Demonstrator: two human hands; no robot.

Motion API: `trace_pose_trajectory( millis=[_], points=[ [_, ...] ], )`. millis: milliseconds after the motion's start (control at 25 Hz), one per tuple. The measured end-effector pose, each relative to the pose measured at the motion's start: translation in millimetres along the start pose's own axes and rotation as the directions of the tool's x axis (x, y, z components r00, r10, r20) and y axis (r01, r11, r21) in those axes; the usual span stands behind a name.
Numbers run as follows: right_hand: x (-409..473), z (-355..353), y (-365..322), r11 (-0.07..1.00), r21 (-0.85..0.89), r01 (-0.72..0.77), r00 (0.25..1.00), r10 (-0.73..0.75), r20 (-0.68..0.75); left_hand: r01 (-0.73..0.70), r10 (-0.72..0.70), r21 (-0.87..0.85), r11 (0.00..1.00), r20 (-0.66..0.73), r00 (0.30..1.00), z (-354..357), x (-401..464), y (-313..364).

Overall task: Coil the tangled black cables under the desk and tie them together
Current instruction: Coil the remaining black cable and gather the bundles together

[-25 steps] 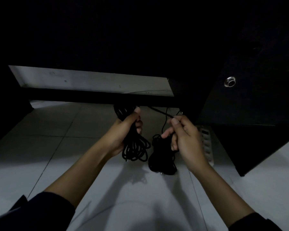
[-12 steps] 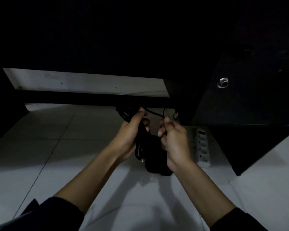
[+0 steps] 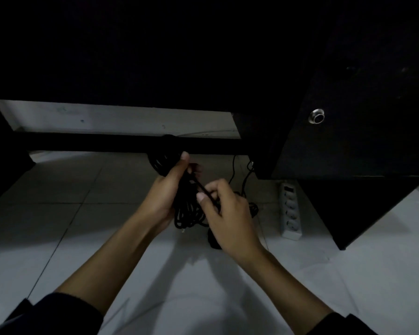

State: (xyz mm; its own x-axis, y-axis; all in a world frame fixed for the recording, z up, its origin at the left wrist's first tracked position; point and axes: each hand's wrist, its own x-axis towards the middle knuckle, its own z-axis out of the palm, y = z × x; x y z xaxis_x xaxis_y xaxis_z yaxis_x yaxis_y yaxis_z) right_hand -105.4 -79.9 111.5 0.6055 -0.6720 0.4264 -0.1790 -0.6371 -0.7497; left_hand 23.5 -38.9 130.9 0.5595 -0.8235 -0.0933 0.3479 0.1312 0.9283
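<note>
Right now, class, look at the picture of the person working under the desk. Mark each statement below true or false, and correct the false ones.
1. The left hand grips a bundle of coiled black cables. True.
2. The right hand rests flat on the floor. False: it is raised, pinching a black cable strand beside the bundle.
3. A white power strip lies on the tiled floor to the right of the hands. True.
4. The power strip is held in the left hand. False: it lies apart on the floor, untouched.
5. A round metal fitting shows on the dark desk panel. True.
</note>
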Motion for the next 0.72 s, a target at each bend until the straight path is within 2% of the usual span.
trace_pose_trajectory(
  millis=[120, 240, 320, 400, 480, 560, 720],
  points=[
    [-17.3, 0.9, 32.1, 0.999, -0.048, 0.000, 0.989, 0.007, 0.149, 0.024, -0.018, -0.101, 0.995, 0.057, 0.998, -14.2, 4.4, 5.8],
    [-29.6, 2.9, 69.1, 0.951, -0.286, 0.120, 0.963, -0.041, 0.268, 0.030, -0.032, 0.022, 0.999, 0.113, 0.993, -18.2, 2.8, 7.4],
    [-33.9, 4.5, 89.2, 0.842, -0.497, 0.210, 0.963, -0.089, 0.256, 0.056, -0.071, 0.110, 0.992, 0.147, 0.987, -17.0, 0.8, 9.1],
    [-30.6, 4.7, 96.1, 0.794, -0.575, 0.197, 0.979, -0.125, 0.163, 0.091, -0.122, 0.173, 0.981, 0.179, 0.976, -17.3, 0.5, 10.4],
    [-23.0, 3.6, 89.3, 0.889, -0.457, 0.034, 0.999, -0.015, 0.045, 0.139, -0.182, 0.219, 0.966, 0.190, 0.965, -18.2, -0.2, 8.8],
    [-12.2, 3.3, 78.6, 0.954, -0.282, -0.101, 0.994, 0.106, 0.004, 0.170, -0.224, 0.274, 0.947, 0.179, 0.958, -17.9, -0.9, 3.3],
    [-1.9, 6.4, 60.8, 0.994, -0.099, -0.056, 0.998, 0.054, -0.029, 0.216, -0.265, 0.379, 0.900, 0.082, 0.961, -13.9, -3.3, -14.0]
  ],
)
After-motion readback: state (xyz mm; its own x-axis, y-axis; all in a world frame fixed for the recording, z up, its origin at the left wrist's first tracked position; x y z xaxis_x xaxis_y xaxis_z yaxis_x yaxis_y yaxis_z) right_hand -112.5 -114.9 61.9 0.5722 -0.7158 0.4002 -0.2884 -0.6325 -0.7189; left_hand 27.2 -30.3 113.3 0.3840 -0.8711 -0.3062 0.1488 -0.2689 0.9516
